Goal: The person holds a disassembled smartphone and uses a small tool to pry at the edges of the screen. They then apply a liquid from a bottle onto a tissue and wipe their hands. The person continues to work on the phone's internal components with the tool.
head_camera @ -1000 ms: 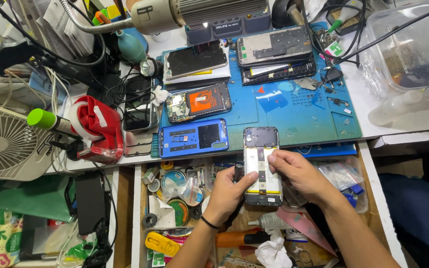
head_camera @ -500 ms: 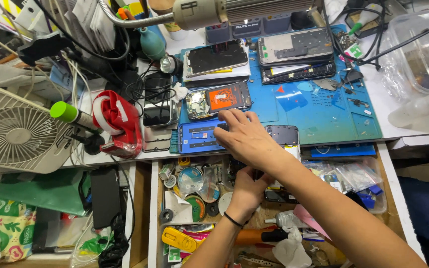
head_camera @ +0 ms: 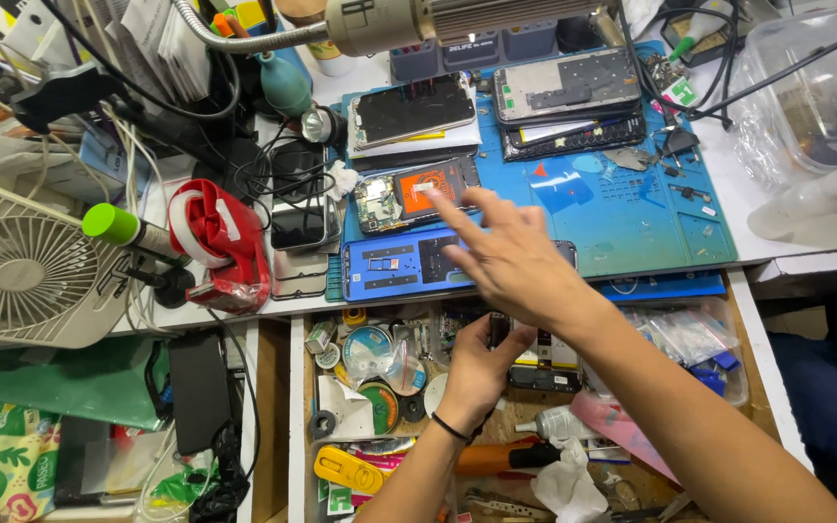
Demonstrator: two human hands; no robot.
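**Right hand leaves the phone, reaches over the mat**

The right hand (head_camera: 511,257) has let go of the phone (head_camera: 535,353) and now hovers fingers spread over the blue mat (head_camera: 632,213) — grip released, holding nothing. The left hand (head_camera: 477,363) still clenches the phone above the open drawer (head_camera: 297,416), near the worktop's edge — it alone carries it now.

Head camera, looking steeply down (close) on blue mat (head_camera: 632,218), open drawer (head_camera: 294,416).

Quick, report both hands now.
Left hand: closed on an opened phone over the drawer.
Right hand: open, fingers spread, holding nothing, above the blue mat.
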